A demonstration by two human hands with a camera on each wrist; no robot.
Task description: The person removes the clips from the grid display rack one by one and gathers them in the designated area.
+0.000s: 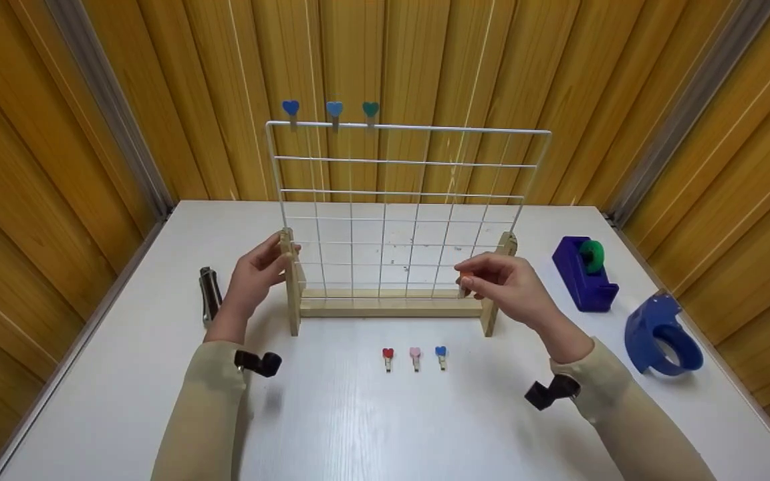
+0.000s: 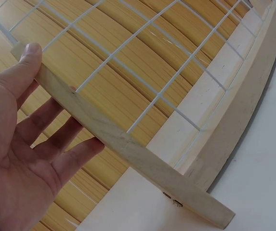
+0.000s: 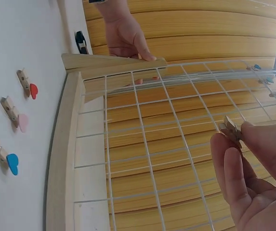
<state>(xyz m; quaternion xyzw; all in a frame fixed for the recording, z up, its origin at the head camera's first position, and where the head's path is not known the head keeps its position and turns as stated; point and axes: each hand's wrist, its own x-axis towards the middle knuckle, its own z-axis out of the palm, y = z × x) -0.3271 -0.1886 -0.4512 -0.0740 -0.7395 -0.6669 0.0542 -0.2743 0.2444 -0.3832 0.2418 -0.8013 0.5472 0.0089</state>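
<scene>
On the white table [image 1: 331, 414] stood the wire rack [image 1: 392, 311], left hand [image 1: 251, 277] and right hand [image 1: 515, 284] both occupied!
The left hand gripped the wooden left upright [image 1: 293, 294], thumb in front, fingers behind; the right pinched an orange-topped peg [image 1: 466, 274] by the rack's lower right! Three heart pegs [image 1: 335, 109] sat clipped on the top bar [image 1: 458, 128]; a red peg [image 1: 388, 359], a pink peg [image 1: 415, 358] and a blue peg [image 1: 442, 357] lay in front.
</scene>
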